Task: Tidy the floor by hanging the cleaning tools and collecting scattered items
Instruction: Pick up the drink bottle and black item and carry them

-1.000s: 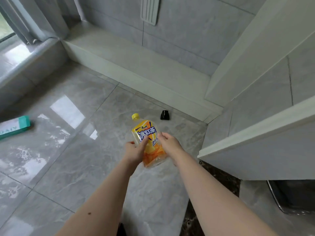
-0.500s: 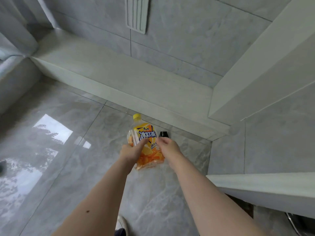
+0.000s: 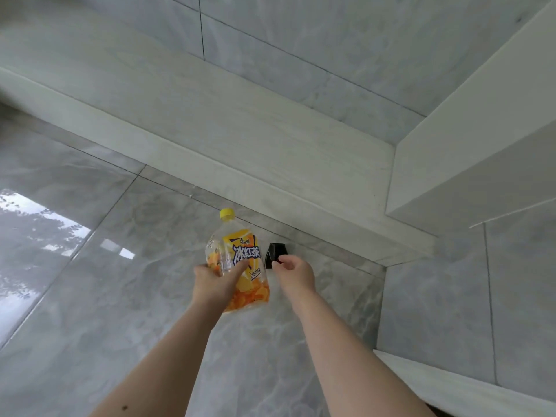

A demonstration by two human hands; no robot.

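Over the glossy grey marble-look tiled floor (image 3: 90, 296), both bare forearms reach forward from the bottom of the view. So the left hand (image 3: 215, 281) has hold of a clear plastic drink bottle with an orange-and-yellow label and a yellow screw cap (image 3: 237, 266): its grip is wrapped around the lower middle of the body, thumb lying across the front just under the blue lettering, the other fingers hidden behind it. That bottle is up off the floor, held roughly in the middle of the view. Long axis runs pretty much away from the camera, tilted a bit to the left, with the capped neck pointing away toward the pale stone ledge (image 3: 240, 130) that runs along the grey tiled wall (image 3: 301, 40), and the base pointing back toward the person. Label side faces up at the camera.

Right hand (image 3: 296, 275) is just beside the bottle's right edge and not touching it as far as I can see. Its grip is loosely curled, thumb and forefinger close together, and it overlaps a small black glossy wedge-shaped object (image 3: 275, 253) that sits on the floor near the foot of the ledge. Honestly can't tell if the fingertips are pinching that black thing or just hovering in front of it.

Off to the right there's a white boxy cabinet edge (image 3: 466, 161).
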